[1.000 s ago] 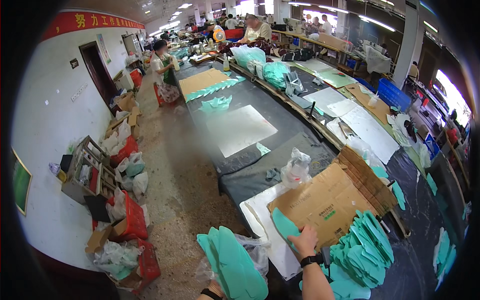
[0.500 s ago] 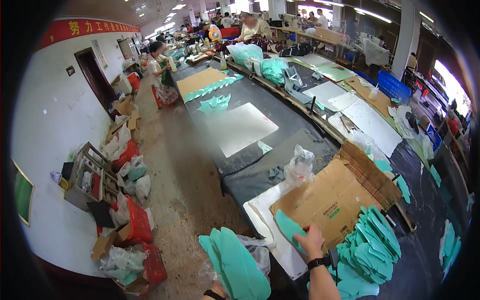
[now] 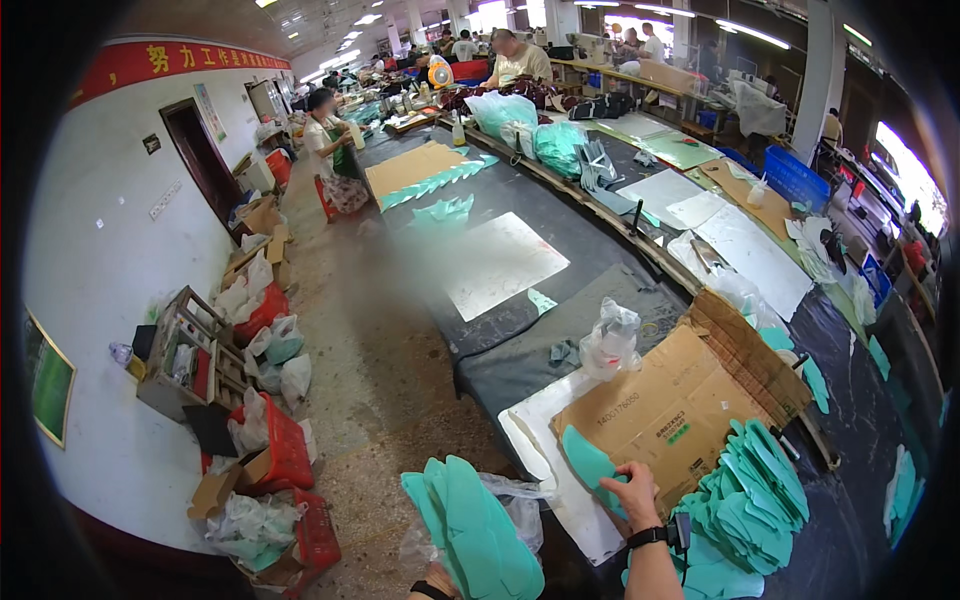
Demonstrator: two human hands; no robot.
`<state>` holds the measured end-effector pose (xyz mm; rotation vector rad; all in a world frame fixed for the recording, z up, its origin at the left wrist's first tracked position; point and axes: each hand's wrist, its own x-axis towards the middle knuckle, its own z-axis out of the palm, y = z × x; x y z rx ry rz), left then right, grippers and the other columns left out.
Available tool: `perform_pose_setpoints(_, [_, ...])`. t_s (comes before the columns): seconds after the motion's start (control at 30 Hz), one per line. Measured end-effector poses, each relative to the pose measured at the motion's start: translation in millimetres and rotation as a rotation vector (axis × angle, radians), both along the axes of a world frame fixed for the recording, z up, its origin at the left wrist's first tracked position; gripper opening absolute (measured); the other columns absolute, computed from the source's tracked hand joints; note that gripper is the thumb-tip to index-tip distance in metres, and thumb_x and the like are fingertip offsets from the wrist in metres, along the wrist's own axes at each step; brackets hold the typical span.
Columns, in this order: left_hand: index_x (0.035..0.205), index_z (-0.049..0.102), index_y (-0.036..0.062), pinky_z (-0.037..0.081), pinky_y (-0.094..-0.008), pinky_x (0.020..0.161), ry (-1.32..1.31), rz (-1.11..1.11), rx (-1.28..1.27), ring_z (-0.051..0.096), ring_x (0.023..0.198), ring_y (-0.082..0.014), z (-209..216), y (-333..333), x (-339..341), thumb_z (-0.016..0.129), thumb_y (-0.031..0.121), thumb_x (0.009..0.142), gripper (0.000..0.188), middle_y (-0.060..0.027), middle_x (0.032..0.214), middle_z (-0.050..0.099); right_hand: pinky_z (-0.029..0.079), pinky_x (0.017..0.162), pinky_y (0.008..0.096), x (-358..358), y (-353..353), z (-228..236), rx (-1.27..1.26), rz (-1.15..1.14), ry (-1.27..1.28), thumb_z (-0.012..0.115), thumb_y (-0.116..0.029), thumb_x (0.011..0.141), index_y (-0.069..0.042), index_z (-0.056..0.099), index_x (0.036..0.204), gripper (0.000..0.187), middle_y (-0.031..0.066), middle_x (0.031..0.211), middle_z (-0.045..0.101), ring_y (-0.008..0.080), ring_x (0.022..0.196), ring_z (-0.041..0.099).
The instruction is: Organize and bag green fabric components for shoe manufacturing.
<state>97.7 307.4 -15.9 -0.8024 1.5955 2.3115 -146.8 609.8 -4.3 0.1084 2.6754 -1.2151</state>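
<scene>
My left hand, low in the picture, is closed around the bottom of a thick fanned bundle of mint-green cut sheet pieces. My right hand, with a black band at the wrist, pinches the near edge of a single leaf-shaped green piece. That piece lies over the left edge of a flattened cardboard sheet and a white board. To the right of this hand rises a heaped pile of similar green pieces. What the green pieces are made of cannot be told.
A crumpled clear plastic bag rests at the cardboard's far edge. Farther along the dark table lies a white sheet. Red crates with bags line the left wall. A seated person works at the table's far left side.
The whole view has shifted slightly, so the table appears a little lower and farther right. Both hands keep their hold, with hardly any movement against the cardboard.
</scene>
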Motion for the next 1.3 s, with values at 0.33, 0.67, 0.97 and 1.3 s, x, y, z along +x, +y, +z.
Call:
perform_pose_setpoints(0.33, [0.148,0.038,0.0095,0.037,-0.0423,0.114,0.097,-0.082,-0.243,0.048,0.131,-0.028,-11.1,17.6,-9.0,0.037,0.042,0.104,0.054,-0.0105,0.147,0.049,0.034,0.097,0.0493,15.8,-13.4,24.7,0.294,0.095,0.005,0.084,-0.041,0.06,-0.014,0.066,0.109,0.058,0.01,0.115,0.059,0.0319,0.114,0.051])
perform_pose_setpoints(0.67, [0.148,0.038,0.0096,0.037,-0.042,0.113,0.198,-0.171,-0.452,0.049,0.13,-0.0278,-3.8,25.1,-1.3,0.038,0.042,0.104,0.054,-0.0105,0.146,0.049,0.037,0.091,0.0488,19.7,-27.7,14.0,0.242,0.108,0.438,0.076,-0.017,0.068,-0.01,0.056,0.108,0.045,0.0124,0.102,0.057,0.0337,0.104,0.052])
perform_pose_setpoints(0.97, [0.149,0.037,0.0094,0.045,-0.043,0.108,0.209,0.084,0.36,0.052,0.127,-0.0278,-6.3,25.7,22.8,0.034,0.046,0.106,0.056,-0.0102,0.147,0.049,0.043,0.072,0.0424,29.0,-41.1,21.7,0.434,0.376,0.495,0.063,-0.004,0.076,-0.01,0.052,0.093,0.021,0.0092,0.089,0.057,0.0317,0.084,0.058])
perform_pose_setpoints(1.3, [0.147,0.038,0.0085,0.045,-0.0502,0.108,0.231,0.29,0.665,0.053,0.127,-0.0305,19.5,20.9,10.6,0.038,0.043,0.106,0.054,-0.0132,0.143,0.052,0.051,0.082,0.0341,27.1,-23.1,123.3,-0.535,0.119,0.032,0.069,-0.013,0.088,-0.002,0.052,0.121,0.038,0.0119,0.107,0.064,0.0223,0.096,0.063])
